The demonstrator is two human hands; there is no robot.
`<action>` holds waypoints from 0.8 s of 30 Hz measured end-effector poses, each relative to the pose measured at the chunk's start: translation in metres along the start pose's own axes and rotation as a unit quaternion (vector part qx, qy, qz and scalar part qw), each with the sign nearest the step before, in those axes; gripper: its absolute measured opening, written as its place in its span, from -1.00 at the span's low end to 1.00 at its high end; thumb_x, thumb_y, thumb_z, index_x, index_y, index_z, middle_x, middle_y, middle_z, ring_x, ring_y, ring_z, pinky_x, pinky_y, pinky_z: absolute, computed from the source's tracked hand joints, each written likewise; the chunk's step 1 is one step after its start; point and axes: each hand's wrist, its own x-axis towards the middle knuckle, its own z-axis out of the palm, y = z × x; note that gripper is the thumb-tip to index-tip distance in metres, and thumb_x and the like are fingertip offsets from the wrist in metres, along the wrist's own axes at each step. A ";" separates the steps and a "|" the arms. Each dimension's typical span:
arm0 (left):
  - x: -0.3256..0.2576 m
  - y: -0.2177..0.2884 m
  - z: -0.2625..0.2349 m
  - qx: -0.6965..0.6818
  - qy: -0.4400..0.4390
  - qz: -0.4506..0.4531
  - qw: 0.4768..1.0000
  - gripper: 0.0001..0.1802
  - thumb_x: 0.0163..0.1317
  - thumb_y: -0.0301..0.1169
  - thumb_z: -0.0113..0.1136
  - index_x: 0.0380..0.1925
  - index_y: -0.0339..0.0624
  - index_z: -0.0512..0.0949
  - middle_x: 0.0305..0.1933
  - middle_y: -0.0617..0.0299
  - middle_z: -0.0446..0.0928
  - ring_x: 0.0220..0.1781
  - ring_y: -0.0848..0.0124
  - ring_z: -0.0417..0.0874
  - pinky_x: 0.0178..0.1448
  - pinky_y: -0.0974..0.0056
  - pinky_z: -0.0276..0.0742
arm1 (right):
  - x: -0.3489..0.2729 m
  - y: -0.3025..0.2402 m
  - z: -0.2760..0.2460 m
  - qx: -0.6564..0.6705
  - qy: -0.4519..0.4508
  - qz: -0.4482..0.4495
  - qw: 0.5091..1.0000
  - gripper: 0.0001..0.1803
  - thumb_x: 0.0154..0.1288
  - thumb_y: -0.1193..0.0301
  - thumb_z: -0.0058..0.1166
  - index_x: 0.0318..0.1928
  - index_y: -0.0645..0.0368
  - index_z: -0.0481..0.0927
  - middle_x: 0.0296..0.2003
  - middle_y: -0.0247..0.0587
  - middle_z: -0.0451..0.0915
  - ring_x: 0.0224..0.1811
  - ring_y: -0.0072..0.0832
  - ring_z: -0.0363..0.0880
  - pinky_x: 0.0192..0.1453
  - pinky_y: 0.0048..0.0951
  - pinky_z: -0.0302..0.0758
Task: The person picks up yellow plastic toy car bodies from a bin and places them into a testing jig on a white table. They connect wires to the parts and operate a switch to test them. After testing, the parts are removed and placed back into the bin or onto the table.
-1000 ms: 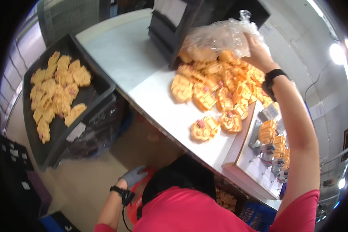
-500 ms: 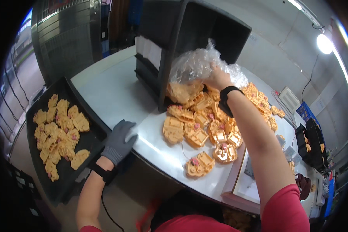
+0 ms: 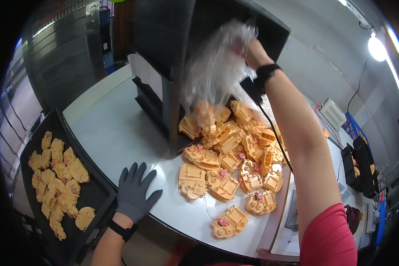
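Clear bag (image 3: 215, 66) slants (top rightward).

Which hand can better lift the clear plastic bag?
Probably the right hand: it holds the clear plastic bag, while the grey-gloved left hand is spread beside the black plastic tray.

A white-topped table (image 3: 106, 115) with a pale rim carries a large black bin (image 3: 162, 35) tipped on its side. Tan molded parts (image 3: 228, 164), some with pinkish-red pieces, lie heaped and overlapping outside the bin's mouth. One separate tan part (image 3: 229, 222) rests near the table's front edge.
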 end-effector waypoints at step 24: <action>0.001 -0.003 0.009 0.012 0.027 0.001 1.000 -0.40 0.20 -0.06 0.24 0.21 -0.06 0.51 0.36 -0.14 0.37 0.42 -0.13 0.30 0.52 -0.17 0.03 | -0.047 -0.091 -0.049 0.069 -0.368 0.261 0.890 -0.03 -0.06 -0.16 0.43 0.21 0.21 0.39 0.03 0.06 0.64 0.14 -0.11 0.61 0.19 -0.18 0.54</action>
